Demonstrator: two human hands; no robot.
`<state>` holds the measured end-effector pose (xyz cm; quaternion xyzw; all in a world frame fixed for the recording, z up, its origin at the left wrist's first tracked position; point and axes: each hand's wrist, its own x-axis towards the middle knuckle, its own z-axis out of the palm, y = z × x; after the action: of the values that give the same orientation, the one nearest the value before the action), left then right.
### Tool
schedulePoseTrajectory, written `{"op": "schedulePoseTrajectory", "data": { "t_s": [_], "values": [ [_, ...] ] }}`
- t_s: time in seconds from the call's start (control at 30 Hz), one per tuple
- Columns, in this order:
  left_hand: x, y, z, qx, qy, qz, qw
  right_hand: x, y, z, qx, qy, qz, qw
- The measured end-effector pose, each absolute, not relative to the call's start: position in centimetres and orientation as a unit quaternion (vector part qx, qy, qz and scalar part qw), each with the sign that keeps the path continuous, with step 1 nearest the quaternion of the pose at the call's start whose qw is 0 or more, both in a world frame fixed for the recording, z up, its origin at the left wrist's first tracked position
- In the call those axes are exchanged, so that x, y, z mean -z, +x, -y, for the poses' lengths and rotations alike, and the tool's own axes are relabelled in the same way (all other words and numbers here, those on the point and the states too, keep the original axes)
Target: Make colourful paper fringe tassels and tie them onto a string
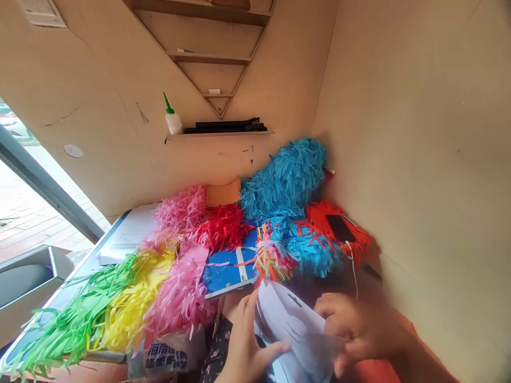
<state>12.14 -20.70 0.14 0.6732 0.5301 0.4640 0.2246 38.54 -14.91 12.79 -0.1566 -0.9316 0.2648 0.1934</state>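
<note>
A white sheet (289,316), curved and with a small dark slot near its top, is held over my lap. My left hand (246,340) grips its left edge, thumb across the front and fingers along the side. At the right edge, my right hand (351,325) is closed on the same sheet with its fingers curled; the lower part there is blurred. Just beyond the sheet lies a bunch of multicoloured paper strips (272,255). Blue fringe (315,250) lies behind it on the table.
Green (88,298), yellow (138,300) and pink fringe (181,292) cover the table's left side. A phone (340,227) with a white cable rests on orange-red fringe (319,215). A glue bottle (173,121) stands on the wall shelf (223,135). A wall closes off the right.
</note>
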Motion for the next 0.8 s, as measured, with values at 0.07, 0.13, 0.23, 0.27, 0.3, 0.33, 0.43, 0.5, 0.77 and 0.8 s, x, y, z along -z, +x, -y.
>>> {"op": "schedulePoseTrajectory", "data": {
  "t_s": [0.07,0.13,0.23,0.27,0.3,0.33,0.43,0.5,0.77,0.8],
  "values": [
    [0.1,12.2,21.4,-0.468,0.688,-0.511,0.216,-12.6,38.8,15.4,-0.250,-0.176,0.932,0.196],
    [0.2,12.2,22.0,-0.482,0.694,-0.494,0.205,-12.5,39.1,15.6,-0.248,-0.194,0.924,0.216],
    [0.3,12.5,22.7,-0.500,0.679,-0.494,0.211,-12.2,39.8,15.7,-0.280,-0.196,0.909,0.238],
    [0.4,12.7,22.8,-0.501,0.666,-0.504,0.225,-12.0,40.0,15.7,-0.301,-0.196,0.901,0.243],
    [0.6,12.8,22.9,-0.498,0.651,-0.516,0.250,-11.6,40.2,15.7,-0.323,-0.200,0.890,0.250],
    [0.9,13.0,23.0,-0.497,0.633,-0.524,0.278,-11.1,40.4,15.7,-0.346,-0.213,0.877,0.257],
    [2.5,13.5,23.0,-0.519,0.580,-0.527,0.341,-8.8,40.0,15.8,-0.408,-0.287,0.818,0.287],
    [3.8,13.9,23.0,-0.546,0.564,-0.519,0.339,-7.0,39.3,15.9,-0.436,-0.327,0.778,0.312],
    [0.2,14.3,23.0,-0.568,0.638,-0.502,0.137,-8.2,41.3,16.5,-0.247,-0.281,0.851,0.369],
    [-1.6,13.9,23.0,-0.565,0.662,-0.477,0.121,-9.0,42.0,16.7,-0.222,-0.265,0.860,0.375]
  ]
}}
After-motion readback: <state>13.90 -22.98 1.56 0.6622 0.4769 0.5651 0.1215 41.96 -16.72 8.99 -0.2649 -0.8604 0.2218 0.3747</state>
